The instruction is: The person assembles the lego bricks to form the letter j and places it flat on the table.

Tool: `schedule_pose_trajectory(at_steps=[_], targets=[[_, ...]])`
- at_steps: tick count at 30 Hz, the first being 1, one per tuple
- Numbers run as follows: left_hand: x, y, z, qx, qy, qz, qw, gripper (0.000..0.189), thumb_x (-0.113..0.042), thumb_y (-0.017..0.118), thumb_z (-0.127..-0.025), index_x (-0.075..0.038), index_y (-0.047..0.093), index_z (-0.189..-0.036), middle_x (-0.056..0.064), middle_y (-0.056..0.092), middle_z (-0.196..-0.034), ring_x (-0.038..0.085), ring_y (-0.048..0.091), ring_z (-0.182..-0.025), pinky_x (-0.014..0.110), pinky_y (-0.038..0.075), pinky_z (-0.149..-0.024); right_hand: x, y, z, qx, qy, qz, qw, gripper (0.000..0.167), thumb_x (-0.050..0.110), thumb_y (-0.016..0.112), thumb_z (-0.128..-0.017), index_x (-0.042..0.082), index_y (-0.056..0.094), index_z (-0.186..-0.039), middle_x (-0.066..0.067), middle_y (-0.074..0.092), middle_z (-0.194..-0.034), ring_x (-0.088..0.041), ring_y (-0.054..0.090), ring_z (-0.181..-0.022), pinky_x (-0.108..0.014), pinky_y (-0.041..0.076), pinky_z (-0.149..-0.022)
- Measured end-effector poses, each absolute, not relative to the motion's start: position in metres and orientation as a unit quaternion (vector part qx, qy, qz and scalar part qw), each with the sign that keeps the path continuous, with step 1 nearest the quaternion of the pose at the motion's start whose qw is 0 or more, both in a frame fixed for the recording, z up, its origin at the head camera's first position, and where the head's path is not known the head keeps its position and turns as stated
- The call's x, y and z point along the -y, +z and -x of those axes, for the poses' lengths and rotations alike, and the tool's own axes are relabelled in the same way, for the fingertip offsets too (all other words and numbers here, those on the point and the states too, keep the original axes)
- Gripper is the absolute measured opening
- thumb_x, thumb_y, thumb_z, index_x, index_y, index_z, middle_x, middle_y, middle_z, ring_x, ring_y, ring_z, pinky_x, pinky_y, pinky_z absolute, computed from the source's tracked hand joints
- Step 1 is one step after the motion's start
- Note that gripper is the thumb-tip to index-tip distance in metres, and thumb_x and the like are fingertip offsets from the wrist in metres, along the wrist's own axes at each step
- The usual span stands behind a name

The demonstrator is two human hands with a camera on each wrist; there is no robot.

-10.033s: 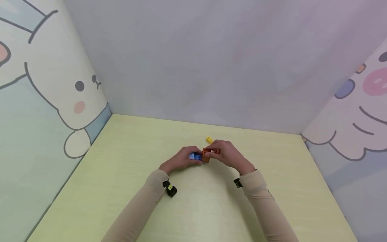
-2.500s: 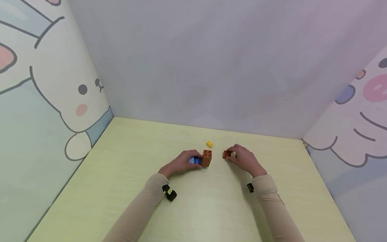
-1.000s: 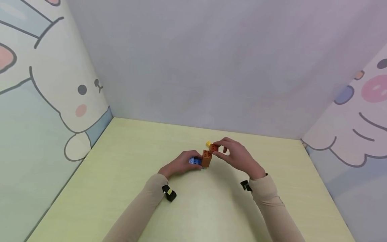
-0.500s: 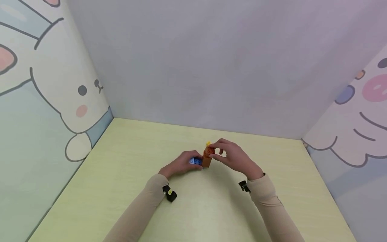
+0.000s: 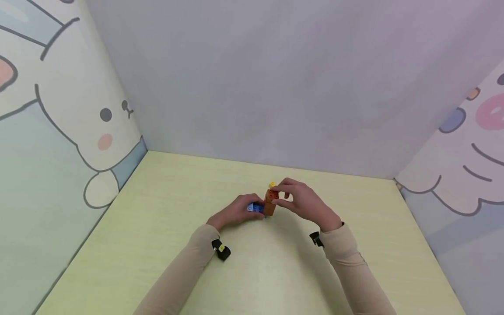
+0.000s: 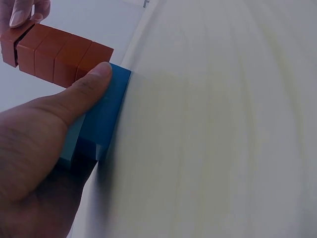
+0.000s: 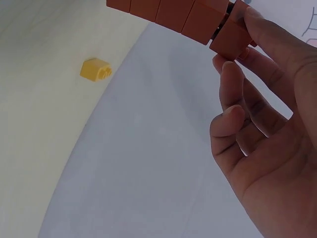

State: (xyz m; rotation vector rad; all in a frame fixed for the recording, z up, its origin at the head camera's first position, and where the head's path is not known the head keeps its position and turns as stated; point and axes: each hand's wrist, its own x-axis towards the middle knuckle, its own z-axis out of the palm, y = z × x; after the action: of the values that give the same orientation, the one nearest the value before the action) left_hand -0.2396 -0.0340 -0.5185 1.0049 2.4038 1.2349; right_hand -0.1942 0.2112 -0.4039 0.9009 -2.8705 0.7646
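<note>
My left hand (image 5: 235, 211) grips a blue toy building brick (image 6: 104, 116) low on the table, its thumb lying along the brick's side. A lighter blue part (image 5: 250, 207) sits at the end nearer the palm. From the blue brick's far end rises a column of several reddish-brown bricks (image 6: 57, 54). My right hand (image 5: 301, 201) pinches one more reddish-brown brick (image 7: 232, 35) between thumb and fingertips at the column's top. A narrow dark gap shows between that brick and the one below it. A yellow brick (image 7: 94, 70) lies on the table behind the column.
The pale yellow table (image 5: 189, 175) meets a grey back wall (image 5: 252, 87). Side walls with cartoon animals stand at left (image 5: 71, 113) and right (image 5: 468, 157). A small black camera is strapped at each wrist.
My right hand picked up a reddish-brown brick from the table's right, carried it left and set it against the column's top. My left hand stayed on the blue brick.
</note>
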Motion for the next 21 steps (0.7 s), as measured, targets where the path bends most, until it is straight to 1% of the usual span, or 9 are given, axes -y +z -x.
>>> schedule_pose_trajectory(at_steps=[2, 8, 12, 14, 21], targets=[[0.0339, -0.5181, 0.2394, -0.827, 0.426, -0.344, 0.130, 0.037, -0.035, 0.077, -0.092, -0.018, 0.067, -0.124, -0.004, 0.070, -0.119, 0.009, 0.062, -0.105, 0.030, 0.051, -0.097, -0.2102, -0.4031, 0.1941, 0.926, 0.244, -0.289, 0.018, 0.034, 0.030, 0.075, -0.093, 0.016, 0.074, -0.124, 0.005, 0.068, -0.107, -0.010, 0.062, -0.084, -0.024, 0.052, -0.072], [0.0336, -0.5204, 0.2396, -0.825, 0.430, -0.344, 0.127, 0.037, -0.033, 0.078, -0.091, -0.019, 0.067, -0.124, -0.005, 0.070, -0.119, 0.008, 0.061, -0.105, 0.030, 0.051, -0.098, -0.2060, -0.4001, 0.1944, 0.928, 0.231, -0.293, 0.017, 0.033, 0.030, 0.076, -0.093, 0.014, 0.075, -0.121, 0.003, 0.068, -0.105, -0.011, 0.061, -0.082, -0.023, 0.050, -0.070], [0.0345, -0.5219, 0.2399, -0.824, 0.429, -0.347, 0.125, 0.037, -0.034, 0.077, -0.092, -0.020, 0.067, -0.124, -0.004, 0.070, -0.120, 0.009, 0.062, -0.107, 0.031, 0.051, -0.098, -0.2050, -0.3998, 0.1950, 0.927, 0.231, -0.294, 0.015, 0.033, 0.030, 0.076, -0.092, 0.013, 0.075, -0.120, 0.002, 0.069, -0.105, -0.018, 0.064, -0.084, -0.024, 0.050, -0.069], [0.0349, -0.5211, 0.2397, -0.824, 0.429, -0.349, 0.124, 0.037, -0.034, 0.077, -0.092, -0.019, 0.067, -0.124, -0.004, 0.070, -0.121, 0.010, 0.062, -0.108, 0.032, 0.051, -0.099, -0.2047, -0.4010, 0.1955, 0.927, 0.231, -0.295, 0.015, 0.033, 0.030, 0.076, -0.093, 0.013, 0.075, -0.121, 0.002, 0.068, -0.105, -0.020, 0.064, -0.084, -0.023, 0.049, -0.069], [0.0344, -0.5185, 0.2399, -0.823, 0.430, -0.349, 0.126, 0.038, -0.033, 0.077, -0.092, -0.017, 0.067, -0.125, -0.002, 0.070, -0.121, 0.012, 0.063, -0.109, 0.033, 0.052, -0.100, -0.2035, -0.3999, 0.1949, 0.931, 0.215, -0.296, 0.020, 0.031, 0.032, 0.076, -0.092, 0.016, 0.076, -0.119, 0.004, 0.067, -0.104, -0.019, 0.061, -0.079, -0.022, 0.046, -0.064]])
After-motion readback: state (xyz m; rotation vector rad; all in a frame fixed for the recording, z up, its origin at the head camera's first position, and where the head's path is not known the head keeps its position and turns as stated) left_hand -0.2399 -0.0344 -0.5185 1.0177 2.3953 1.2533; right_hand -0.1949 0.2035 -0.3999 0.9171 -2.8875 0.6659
